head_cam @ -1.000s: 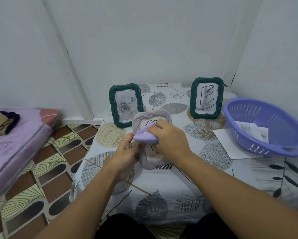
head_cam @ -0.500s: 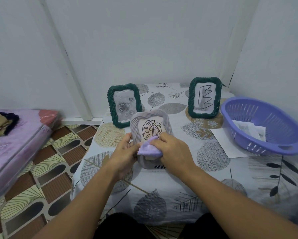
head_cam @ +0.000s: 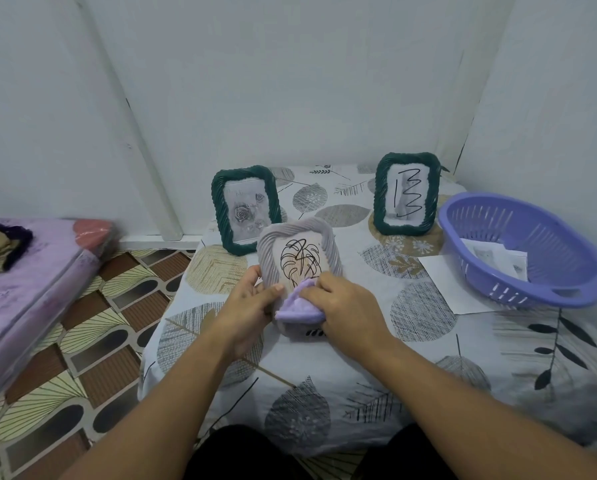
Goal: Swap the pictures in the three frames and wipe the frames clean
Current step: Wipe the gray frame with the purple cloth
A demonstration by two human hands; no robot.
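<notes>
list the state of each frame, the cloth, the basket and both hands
grey frame: held tilted, leaf drawing inside
left green frame: upright, rose picture
right green frame: upright, scribble drawing
cloth: pressed on grey frame
basket: holds papers
left hand: grips grey frame
right hand: grips cloth

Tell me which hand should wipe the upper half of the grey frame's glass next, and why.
Right. The right hand already grips the purple cloth against the lower part of the grey frame, so it likely only needs to slide upward. The left hand holds the frame's left edge, steadying it.
</notes>
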